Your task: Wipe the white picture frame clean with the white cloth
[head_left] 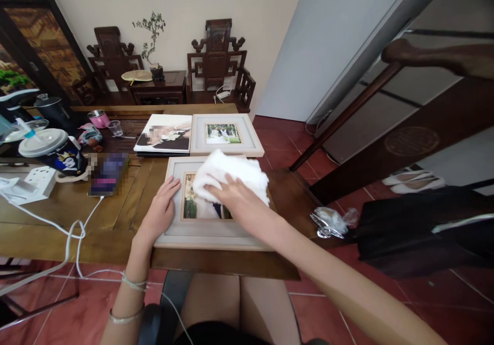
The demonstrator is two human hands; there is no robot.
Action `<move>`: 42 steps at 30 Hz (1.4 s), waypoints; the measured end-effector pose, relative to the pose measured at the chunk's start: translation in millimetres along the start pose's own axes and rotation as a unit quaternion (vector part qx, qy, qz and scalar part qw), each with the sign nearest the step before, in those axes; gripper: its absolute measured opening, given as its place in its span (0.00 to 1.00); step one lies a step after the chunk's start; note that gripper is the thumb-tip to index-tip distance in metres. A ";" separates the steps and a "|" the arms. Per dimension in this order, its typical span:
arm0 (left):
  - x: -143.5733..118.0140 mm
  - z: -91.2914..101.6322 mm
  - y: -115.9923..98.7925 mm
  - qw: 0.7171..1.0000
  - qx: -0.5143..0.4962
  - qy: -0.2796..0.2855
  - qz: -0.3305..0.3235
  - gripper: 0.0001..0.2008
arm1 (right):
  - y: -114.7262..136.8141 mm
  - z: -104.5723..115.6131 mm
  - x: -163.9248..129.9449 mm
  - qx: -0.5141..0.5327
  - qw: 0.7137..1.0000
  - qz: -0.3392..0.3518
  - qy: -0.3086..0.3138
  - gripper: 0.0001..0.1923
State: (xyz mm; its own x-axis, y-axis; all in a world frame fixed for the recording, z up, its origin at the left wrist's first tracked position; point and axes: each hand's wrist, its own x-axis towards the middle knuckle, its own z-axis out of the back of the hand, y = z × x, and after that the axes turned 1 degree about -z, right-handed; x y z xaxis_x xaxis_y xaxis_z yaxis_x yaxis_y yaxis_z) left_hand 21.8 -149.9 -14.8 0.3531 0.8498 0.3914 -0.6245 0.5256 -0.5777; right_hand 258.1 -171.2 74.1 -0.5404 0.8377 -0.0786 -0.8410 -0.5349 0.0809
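A light wooden picture frame (173, 234) with a wide pale mat lies flat near the table's front edge. My left hand (164, 203) holds its left side, fingers curled over the rim. Pressed onto the photo (190, 206) is a bunched white cloth (247, 172), gripped by my right hand (235, 195), which reaches in from the lower right. The cloth and hand cover much of the photo. Just beyond lie a second frame (198, 134) with a photo of two people outdoors and a photo album (148, 147) with a picture on its cover.
Left on the wooden table (135, 221) are a phone (110, 175) on a charging cable, a power strip (40, 183), a lidded tumbler (57, 154) and a pink mug (99, 119). A dark wooden chair (347, 139) stands at the right. White cables hang over the front edge.
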 end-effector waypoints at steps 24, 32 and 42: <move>-0.2 0.0 0.5 1.000 0.004 0.000 0.002 0.25 | -20.0 21.0 16.3 -0.033 0.993 0.020 -0.110 0.36; 0.2 -1.3 1.7 1.000 0.010 -0.001 0.004 0.24 | -6.6 -19.5 23.1 -0.058 0.998 0.022 0.023 0.33; 0.4 -1.4 0.3 1.000 0.018 0.009 0.014 0.24 | 43.9 29.0 -40.7 0.062 0.980 0.095 0.166 0.34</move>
State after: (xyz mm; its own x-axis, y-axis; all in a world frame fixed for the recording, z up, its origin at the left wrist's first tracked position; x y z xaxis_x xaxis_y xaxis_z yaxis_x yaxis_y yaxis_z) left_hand 22.7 -149.3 -15.8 0.3478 0.8647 0.3624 -0.6589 0.5004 -0.5616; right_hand 243.9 -225.5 109.7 -0.6832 0.6312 -0.3673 -0.7257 -0.6431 0.2446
